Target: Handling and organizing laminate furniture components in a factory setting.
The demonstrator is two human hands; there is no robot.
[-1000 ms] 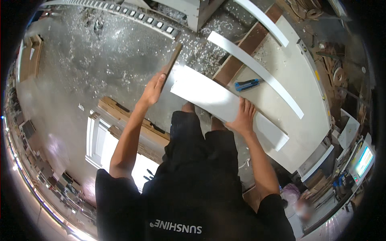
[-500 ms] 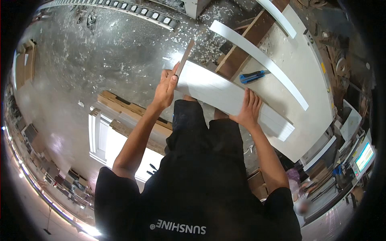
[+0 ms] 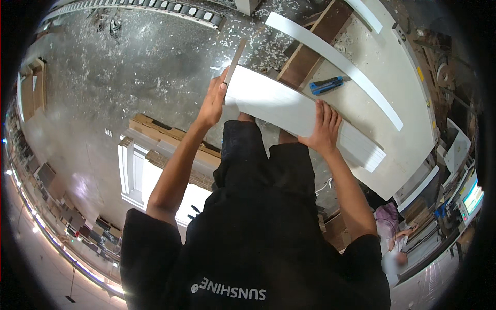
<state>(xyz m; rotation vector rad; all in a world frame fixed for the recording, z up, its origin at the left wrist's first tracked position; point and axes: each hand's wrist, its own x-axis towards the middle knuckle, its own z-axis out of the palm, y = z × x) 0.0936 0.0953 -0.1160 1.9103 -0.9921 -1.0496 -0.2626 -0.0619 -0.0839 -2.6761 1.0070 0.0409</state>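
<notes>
A stack of long white boards [image 3: 274,98] slants in front of me, its right part over the pale worktable [image 3: 408,147] and its left end out past the edge. My left hand [image 3: 211,103] is closed at that left end, holding a thin brown strip [image 3: 238,54] upright against it. Across the middle of the stack my right hand [image 3: 324,126] grips the boards, fingers over the top and thumb along the near edge. Just beyond them lies a blue and black utility knife [image 3: 325,86] on the table.
A long white strip [image 3: 336,57] lies across the table over a brown board [image 3: 305,64]. White panels and cardboard [image 3: 170,135] are stacked at my left. White scraps litter the floor [image 3: 155,77] ahead. A co-worker [image 3: 392,222] is at the lower right, near a lit screen [image 3: 471,196].
The whole view has shifted slightly, and the co-worker at the lower right shows more. Both hands keep nearly the same places on the strip and the boards.
</notes>
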